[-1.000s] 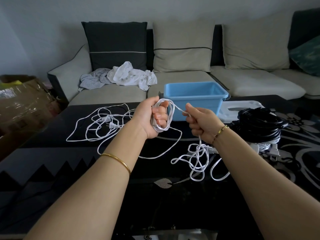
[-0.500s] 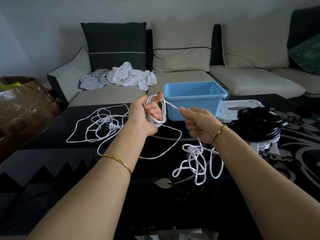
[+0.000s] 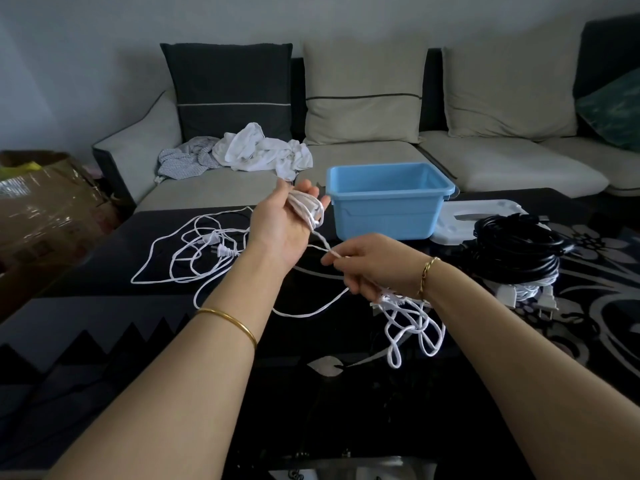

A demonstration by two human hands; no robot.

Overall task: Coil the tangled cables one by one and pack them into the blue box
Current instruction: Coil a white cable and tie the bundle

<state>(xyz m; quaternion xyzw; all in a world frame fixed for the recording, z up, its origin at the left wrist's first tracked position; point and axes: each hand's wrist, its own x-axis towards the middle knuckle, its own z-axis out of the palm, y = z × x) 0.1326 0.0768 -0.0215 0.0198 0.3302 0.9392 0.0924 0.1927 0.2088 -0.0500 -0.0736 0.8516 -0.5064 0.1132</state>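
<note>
— Tabletop [image 3: 104, 306] and room first: what are they like?

— Glossy black, with pale flower and zigzag patterns. Behind it stands a beige sofa [image 3: 502, 161] with dark and beige cushions [image 3: 363, 95] and a heap of crumpled clothes [image 3: 263, 154] on its seat. A cardboard box [image 3: 45, 209] sits at the left.

— And the task's things?

— The blue box [image 3: 388, 206] stands at the far edge of the tabletop, a white lid [image 3: 467, 226] just beside it on the right, then a coiled black cable [image 3: 516, 251]. The white cable [image 3: 306, 207] sprawls loose on the left, its plug [image 3: 221, 251] among the loops.

— The hands?

— The left hand [image 3: 280, 223] is palm up, its grip slack: fingers nearly straight, wound loops of white cable round them. The right hand [image 3: 374, 268] has a tight grip, pinching the strand that runs from those loops. A tangle [image 3: 412, 327] hangs beneath it.

— Against half a second ago?

— Then the left fingers curled over the loops; now they have opened. The right hand has dropped lower and nearer, so the strand slopes down to it.
</note>
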